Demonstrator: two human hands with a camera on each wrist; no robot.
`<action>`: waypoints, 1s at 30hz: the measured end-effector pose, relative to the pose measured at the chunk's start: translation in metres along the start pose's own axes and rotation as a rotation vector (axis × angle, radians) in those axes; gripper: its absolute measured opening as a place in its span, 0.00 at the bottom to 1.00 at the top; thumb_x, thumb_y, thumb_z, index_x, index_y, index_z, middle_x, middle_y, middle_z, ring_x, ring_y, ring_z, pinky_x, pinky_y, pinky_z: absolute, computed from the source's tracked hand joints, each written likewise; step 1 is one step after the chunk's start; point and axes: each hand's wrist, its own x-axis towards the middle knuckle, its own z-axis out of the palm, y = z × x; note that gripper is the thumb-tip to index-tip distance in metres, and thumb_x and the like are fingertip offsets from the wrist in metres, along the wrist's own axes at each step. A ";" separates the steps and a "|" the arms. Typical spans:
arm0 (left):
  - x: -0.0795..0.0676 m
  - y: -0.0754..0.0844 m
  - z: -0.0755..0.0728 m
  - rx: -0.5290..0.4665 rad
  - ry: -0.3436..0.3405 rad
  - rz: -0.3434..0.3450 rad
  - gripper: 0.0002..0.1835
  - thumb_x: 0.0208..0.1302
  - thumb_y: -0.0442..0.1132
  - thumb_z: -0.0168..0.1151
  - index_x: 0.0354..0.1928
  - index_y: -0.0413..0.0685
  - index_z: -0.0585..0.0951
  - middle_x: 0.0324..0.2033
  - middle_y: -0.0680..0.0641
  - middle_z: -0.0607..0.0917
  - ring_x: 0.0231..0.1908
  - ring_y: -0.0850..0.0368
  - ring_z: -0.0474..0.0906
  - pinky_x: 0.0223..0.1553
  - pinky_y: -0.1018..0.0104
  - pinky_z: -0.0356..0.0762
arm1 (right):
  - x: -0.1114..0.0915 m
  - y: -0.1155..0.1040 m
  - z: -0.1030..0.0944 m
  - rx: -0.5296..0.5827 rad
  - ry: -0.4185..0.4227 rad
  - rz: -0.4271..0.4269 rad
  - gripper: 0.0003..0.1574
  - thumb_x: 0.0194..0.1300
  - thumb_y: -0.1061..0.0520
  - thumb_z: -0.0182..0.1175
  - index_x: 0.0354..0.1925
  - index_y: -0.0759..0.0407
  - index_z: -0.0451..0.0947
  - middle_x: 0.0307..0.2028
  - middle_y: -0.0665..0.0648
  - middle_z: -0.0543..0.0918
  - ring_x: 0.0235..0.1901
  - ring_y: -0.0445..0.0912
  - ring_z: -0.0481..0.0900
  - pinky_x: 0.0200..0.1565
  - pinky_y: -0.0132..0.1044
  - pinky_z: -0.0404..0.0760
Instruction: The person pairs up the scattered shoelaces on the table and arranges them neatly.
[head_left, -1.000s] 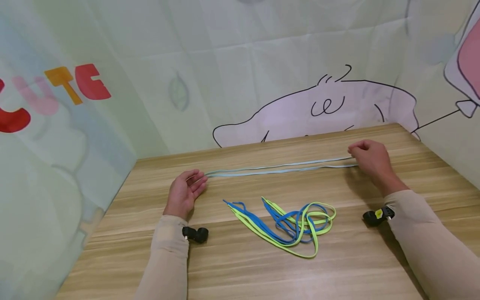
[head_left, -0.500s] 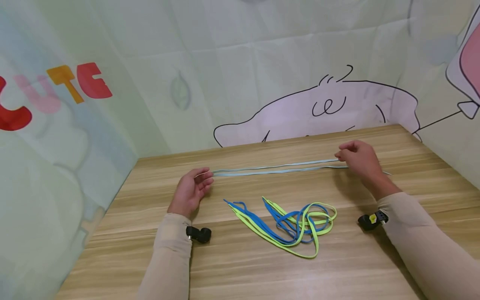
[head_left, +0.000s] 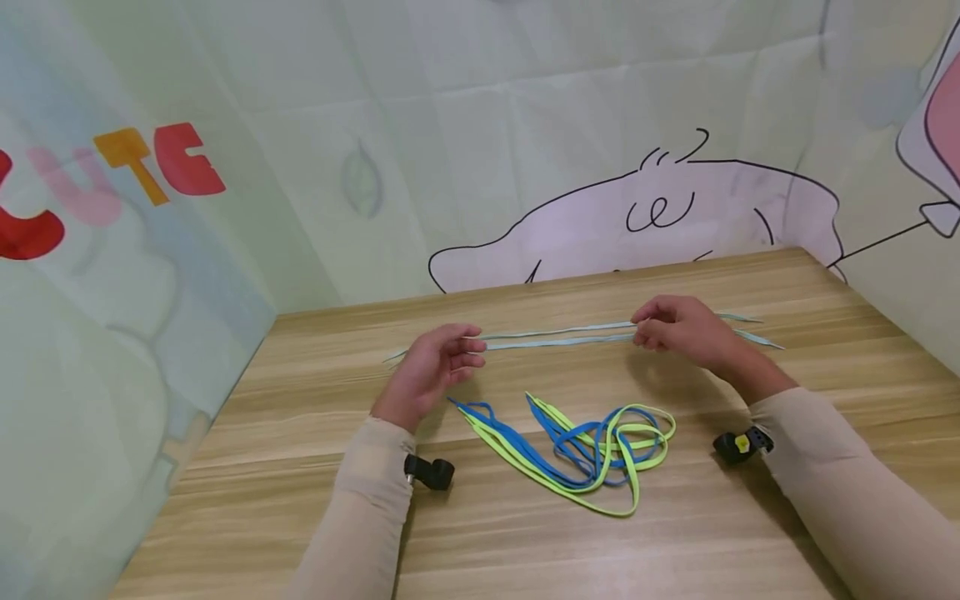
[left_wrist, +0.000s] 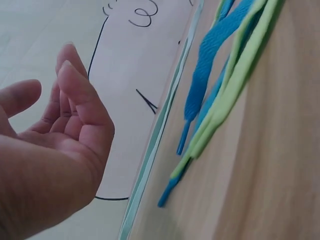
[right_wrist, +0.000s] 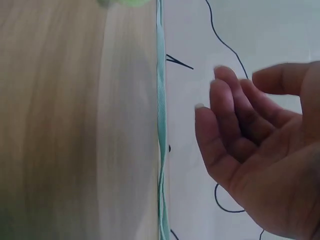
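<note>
Two strands of pale teal shoelace (right_wrist: 161,95) lie stretched side by side across the far part of the table, their tips spread at both ends. Over the left part of these strands is my left hand (head_left: 435,371), with fingers loosely bent and nothing between them. My right hand (head_left: 686,335) hovers over the right part, fingers relaxed and holding nothing; both wrist views show the hands apart from the lace. Nearer to me lies a loose tangle of blue shoelace (left_wrist: 201,80) and yellow-green shoelace (left_wrist: 235,92), looped together on its right side.
The wood-grain table (head_left: 540,558) reaches back to a printed cloth backdrop (head_left: 525,125) behind its far and left edges. Both wrists carry a small black camera; one is the left wrist camera (head_left: 431,473).
Both hands have moved inward along the teal shoelace, left hand rightward and right hand leftward, coming off its ends. The lace tips now show on both sides. The blue and yellow-green laces stay put.
</note>
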 end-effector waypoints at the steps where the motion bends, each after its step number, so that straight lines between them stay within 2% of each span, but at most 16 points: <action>1: 0.000 -0.001 0.003 0.016 -0.008 -0.006 0.12 0.77 0.43 0.49 0.48 0.44 0.78 0.34 0.51 0.85 0.32 0.58 0.82 0.35 0.69 0.77 | 0.000 -0.001 0.002 -0.044 -0.028 -0.018 0.16 0.75 0.59 0.53 0.53 0.70 0.74 0.40 0.61 0.85 0.39 0.51 0.81 0.42 0.39 0.81; 6: 0.003 -0.007 0.013 0.101 -0.056 -0.029 0.17 0.75 0.44 0.51 0.54 0.38 0.77 0.35 0.51 0.85 0.34 0.57 0.83 0.38 0.67 0.79 | -0.003 -0.011 0.013 -0.235 -0.147 -0.088 0.15 0.73 0.58 0.56 0.52 0.65 0.78 0.40 0.55 0.84 0.40 0.49 0.79 0.43 0.43 0.78; 9: 0.005 -0.011 0.019 0.154 -0.101 -0.044 0.23 0.76 0.45 0.51 0.60 0.32 0.73 0.37 0.50 0.85 0.36 0.56 0.83 0.40 0.65 0.79 | -0.004 -0.016 0.018 -0.291 -0.211 -0.111 0.15 0.72 0.57 0.57 0.52 0.62 0.80 0.41 0.53 0.84 0.40 0.47 0.77 0.45 0.44 0.77; 11: 0.005 -0.014 0.022 0.194 -0.150 -0.060 0.25 0.76 0.45 0.50 0.63 0.30 0.70 0.39 0.49 0.85 0.38 0.56 0.83 0.41 0.64 0.80 | -0.005 -0.019 0.021 -0.309 -0.248 -0.130 0.14 0.72 0.57 0.57 0.52 0.62 0.80 0.41 0.52 0.84 0.41 0.47 0.77 0.46 0.44 0.77; 17: 0.000 -0.016 0.033 0.326 -0.302 -0.093 0.26 0.77 0.48 0.49 0.66 0.34 0.70 0.47 0.44 0.85 0.44 0.53 0.84 0.46 0.59 0.81 | -0.007 -0.020 0.029 -0.322 -0.310 -0.171 0.14 0.71 0.58 0.57 0.51 0.61 0.81 0.41 0.52 0.83 0.41 0.46 0.77 0.46 0.44 0.77; 23: -0.003 -0.019 0.047 0.424 -0.334 -0.098 0.23 0.78 0.47 0.48 0.63 0.36 0.74 0.47 0.42 0.86 0.46 0.48 0.85 0.45 0.58 0.83 | -0.007 -0.020 0.035 -0.386 -0.350 -0.177 0.10 0.70 0.56 0.57 0.47 0.55 0.81 0.37 0.47 0.82 0.37 0.44 0.76 0.43 0.42 0.76; 30: -0.009 -0.021 0.065 0.593 -0.383 -0.068 0.20 0.76 0.48 0.55 0.57 0.39 0.77 0.43 0.45 0.86 0.45 0.48 0.84 0.45 0.56 0.83 | -0.007 -0.023 0.043 -0.334 -0.459 -0.206 0.06 0.68 0.56 0.61 0.42 0.54 0.81 0.34 0.47 0.81 0.35 0.44 0.78 0.42 0.40 0.78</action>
